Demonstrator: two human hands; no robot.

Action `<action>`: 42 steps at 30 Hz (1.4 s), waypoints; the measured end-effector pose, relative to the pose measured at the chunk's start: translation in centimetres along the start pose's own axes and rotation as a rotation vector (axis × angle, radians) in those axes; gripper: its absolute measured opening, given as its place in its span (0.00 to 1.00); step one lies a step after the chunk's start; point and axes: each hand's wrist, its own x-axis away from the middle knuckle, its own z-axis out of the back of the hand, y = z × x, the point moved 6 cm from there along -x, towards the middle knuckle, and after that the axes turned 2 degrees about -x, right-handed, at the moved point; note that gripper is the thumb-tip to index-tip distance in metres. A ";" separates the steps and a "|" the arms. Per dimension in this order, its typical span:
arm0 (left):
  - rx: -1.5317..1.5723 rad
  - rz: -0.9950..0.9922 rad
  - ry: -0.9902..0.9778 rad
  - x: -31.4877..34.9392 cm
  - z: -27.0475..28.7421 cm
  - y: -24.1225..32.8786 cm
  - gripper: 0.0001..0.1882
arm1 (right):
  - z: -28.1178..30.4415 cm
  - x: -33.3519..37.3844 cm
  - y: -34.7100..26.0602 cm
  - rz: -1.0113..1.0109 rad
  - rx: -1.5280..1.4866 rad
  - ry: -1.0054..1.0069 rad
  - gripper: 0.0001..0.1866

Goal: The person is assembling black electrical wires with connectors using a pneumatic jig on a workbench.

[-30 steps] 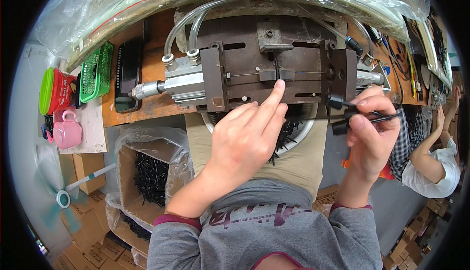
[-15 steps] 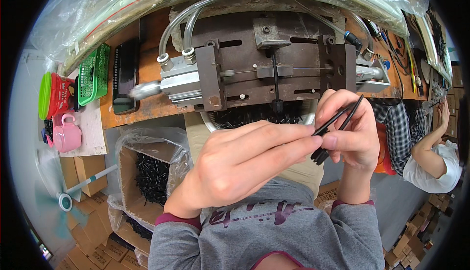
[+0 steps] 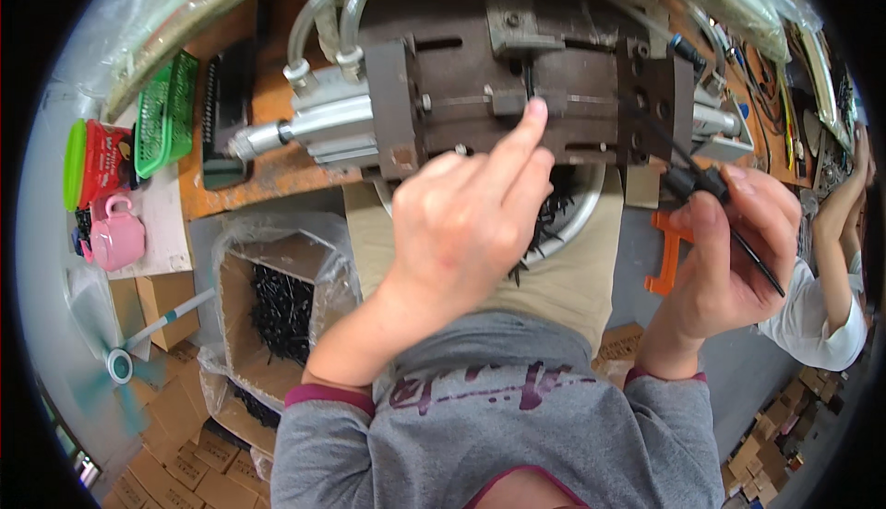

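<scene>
My left hand (image 3: 471, 214) reaches over the front of a brown metal clamping fixture (image 3: 452, 75). Its index finger stretches out, the tip on or just above a thin black rod (image 3: 530, 73) set in the fixture's middle; the thumb is hidden. The hand covers the rod's lower end. Off to the right, my right hand (image 3: 738, 251) is closed around slim black rods with thick dark heads (image 3: 697, 183), pinched between thumb and fingers. Their ends stick out both ways; how many there are is unclear.
Air cylinders with clear hoses (image 3: 332, 126) flank the fixture. Below it, a white-rimmed container (image 3: 577, 227) holds black parts. A plastic-lined carton (image 3: 281, 306) of black pieces stands left. A green basket (image 3: 166, 121) and pink cup (image 3: 118, 237) sit farther left; another person's arm (image 3: 840, 232) shows right.
My hands have parted. The left has moved up to the rod in the fixture; the right has swung right and down, carrying the black rods. The view has shifted slightly.
</scene>
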 end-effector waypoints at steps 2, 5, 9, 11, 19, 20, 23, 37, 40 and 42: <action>-0.001 0.030 -0.014 0.2 -0.2 0.2 0.14 | -0.1 -0.1 -1.4 0.217 0.242 -0.075 0.17; 0.275 0.120 -0.044 0.4 0.1 -0.7 0.18 | -1.8 0.6 -1.8 0.344 0.290 -0.245 0.20; 0.987 0.266 -0.125 -0.2 1.0 -0.1 0.26 | -3.2 1.4 -1.2 0.401 0.022 -0.417 0.17; 1.050 0.290 -0.113 0.1 0.9 -0.2 0.24 | -3.6 1.3 -1.5 0.354 -0.011 -0.431 0.16; 1.004 0.352 0.010 0.5 2.0 -1.4 0.19 | -4.0 0.4 -0.6 0.219 -0.154 -0.466 0.13; 0.981 0.354 0.040 0.3 2.3 -1.4 0.19 | -3.6 0.3 -0.3 0.159 -0.144 -0.434 0.13; 0.492 0.136 0.070 -0.2 3.6 -0.5 0.19 | -2.3 -0.1 1.5 -0.079 -0.179 -0.287 0.12; -0.008 0.019 -0.188 -0.2 0.6 0.4 0.14 | -3.3 -3.4 3.9 -0.712 -0.531 -0.294 0.07; 0.139 0.074 -0.150 -0.3 1.0 0.2 0.18 | -4.4 -3.4 4.0 -0.796 -0.565 -0.386 0.08; 0.415 0.138 -0.032 -0.7 1.7 0.1 0.21 | -5.0 -3.4 3.9 -0.816 -0.558 -0.441 0.08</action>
